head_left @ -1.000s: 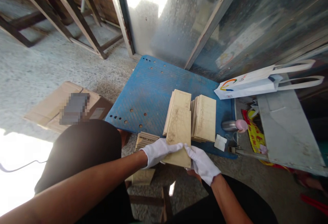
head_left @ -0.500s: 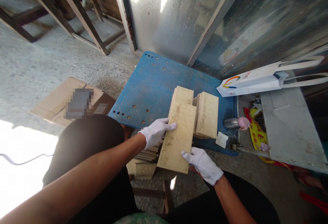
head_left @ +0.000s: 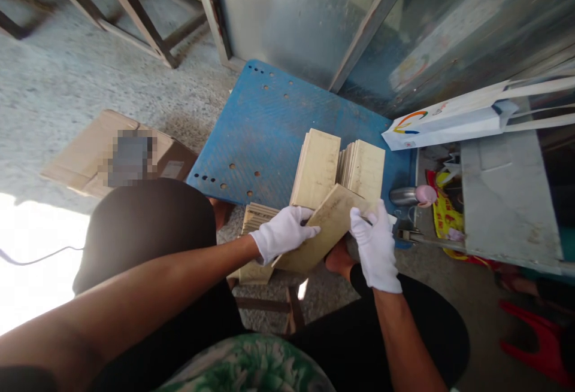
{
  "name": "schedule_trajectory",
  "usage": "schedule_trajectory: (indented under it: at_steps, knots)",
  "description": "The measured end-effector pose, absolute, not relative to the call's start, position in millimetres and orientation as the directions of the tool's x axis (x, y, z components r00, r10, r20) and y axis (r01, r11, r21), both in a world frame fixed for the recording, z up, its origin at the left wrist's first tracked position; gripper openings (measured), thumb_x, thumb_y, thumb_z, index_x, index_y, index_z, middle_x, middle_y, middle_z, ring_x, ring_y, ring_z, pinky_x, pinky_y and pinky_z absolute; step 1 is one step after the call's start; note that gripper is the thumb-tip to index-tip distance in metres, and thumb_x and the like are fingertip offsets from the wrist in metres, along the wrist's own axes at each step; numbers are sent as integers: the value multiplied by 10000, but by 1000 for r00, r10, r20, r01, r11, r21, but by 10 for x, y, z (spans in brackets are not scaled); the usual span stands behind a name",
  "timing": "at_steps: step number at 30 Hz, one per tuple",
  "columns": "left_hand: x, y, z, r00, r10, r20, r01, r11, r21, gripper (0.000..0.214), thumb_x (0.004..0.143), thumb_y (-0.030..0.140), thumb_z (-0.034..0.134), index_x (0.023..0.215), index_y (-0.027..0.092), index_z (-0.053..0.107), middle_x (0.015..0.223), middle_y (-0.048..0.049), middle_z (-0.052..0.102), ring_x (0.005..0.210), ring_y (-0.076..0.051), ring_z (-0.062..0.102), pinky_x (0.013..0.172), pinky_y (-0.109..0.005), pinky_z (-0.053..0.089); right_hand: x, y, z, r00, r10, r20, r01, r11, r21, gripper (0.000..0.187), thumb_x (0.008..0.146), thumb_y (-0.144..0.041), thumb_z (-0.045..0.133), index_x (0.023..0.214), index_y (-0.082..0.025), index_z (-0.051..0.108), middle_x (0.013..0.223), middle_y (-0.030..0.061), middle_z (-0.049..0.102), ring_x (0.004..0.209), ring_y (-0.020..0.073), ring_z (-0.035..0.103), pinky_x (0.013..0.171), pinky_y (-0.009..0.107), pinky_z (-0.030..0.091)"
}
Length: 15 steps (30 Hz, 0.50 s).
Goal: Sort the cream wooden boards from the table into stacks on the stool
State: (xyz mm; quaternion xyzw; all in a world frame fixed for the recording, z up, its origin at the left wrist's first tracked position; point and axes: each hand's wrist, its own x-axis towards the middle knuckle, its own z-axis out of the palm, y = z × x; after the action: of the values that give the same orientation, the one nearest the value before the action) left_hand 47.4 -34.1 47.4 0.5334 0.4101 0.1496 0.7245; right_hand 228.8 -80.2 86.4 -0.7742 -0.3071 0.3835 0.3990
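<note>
Both my hands wear white gloves. My left hand grips a thin rectangular plywood board near its left end, with the thumb on its face. My right hand is closed about the board's right end; its fingers partly hide that corner. The board is tilted and has dark specks along it. Just beyond it, two stacks of similar boards stand on a blue plastic table: a left stack and a right stack. More boards are piled lower down, beside my left hand.
The blue table has holes near its corners. On its right side are a white paper bag and a metal flask with a pink lid. A cardboard box sits on the floor at left. A red stool is at lower right.
The held board has turned clockwise, its far end swinging right. My right hand has risen from the board's near right edge to its right end. The view has shifted slightly.
</note>
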Motion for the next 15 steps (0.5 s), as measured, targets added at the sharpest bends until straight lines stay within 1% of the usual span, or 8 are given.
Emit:
schedule_trajectory:
  at_steps: [2, 5, 7, 9, 11, 13, 15]
  knots:
    - [481, -373, 473, 630, 661, -408, 319, 259, 912, 279, 803, 292, 593, 1019, 161, 711, 887, -15, 720, 789, -176, 644, 703, -255, 497, 2186, -801, 927, 555, 780, -290, 285, -505, -815, 1082, 702, -611, 667, 1520, -179, 105, 1452, 171, 398, 1265, 279, 494, 1063, 433, 409]
    - [493, -419, 481, 664, 665, -343, 374, 103, 922, 244, 818, 257, 579, 1003, 193, 725, 843, 12, 707, 786, -153, 627, 745, -232, 472, 2050, -784, 1016, 609, 761, -221, 475, -574, -667, 1135, 644, -649, 671, 1515, -149, 142, 1483, 179, 335, 1348, 319, 380, 1123, 465, 310]
    - [495, -447, 506, 708, 640, -299, 372, 22, 928, 256, 841, 249, 561, 1037, 204, 718, 864, 10, 696, 796, -145, 619, 764, -221, 459, 1996, -776, 1050, 616, 765, -185, 546, -585, -600, 1160, 626, -663, 668, 1513, -132, 143, 1504, 182, 294, 1386, 326, 312, 1138, 463, 276]
    - [493, -469, 544, 753, 591, -288, 384, -39, 923, 281, 870, 259, 531, 1091, 214, 700, 892, 3, 685, 808, -146, 616, 759, -216, 452, 1982, -784, 1061, 627, 760, -172, 563, -595, -574, 1159, 632, -669, 661, 1515, -144, 125, 1525, 172, 259, 1401, 315, 288, 1140, 448, 269]
    - [491, -486, 585, 785, 539, -307, 407, -76, 910, 316, 894, 275, 497, 1155, 235, 669, 919, 2, 680, 824, -149, 616, 745, -211, 449, 2001, -817, 1057, 656, 729, -197, 537, -634, -557, 1143, 635, -663, 669, 1514, -167, 134, 1517, 164, 285, 1380, 309, 327, 1128, 441, 288]
    - [496, -491, 619, 810, 490, -321, 428, -120, 896, 348, 907, 297, 473, 1215, 260, 632, 952, 1, 681, 843, -153, 622, 740, -210, 449, 2032, -883, 1046, 678, 693, -244, 494, -676, -547, 1120, 627, -648, 684, 1504, -162, 184, 1465, 169, 371, 1319, 311, 412, 1096, 435, 334]
    - [505, -477, 648, 832, 431, -350, 464, -196, 864, 353, 900, 311, 478, 1220, 280, 624, 985, -8, 683, 861, -167, 634, 745, -224, 456, 2053, -985, 1035, 698, 661, -274, 455, -706, -543, 1081, 617, -636, 691, 1478, -144, 260, 1385, 174, 459, 1221, 311, 503, 1045, 429, 391]
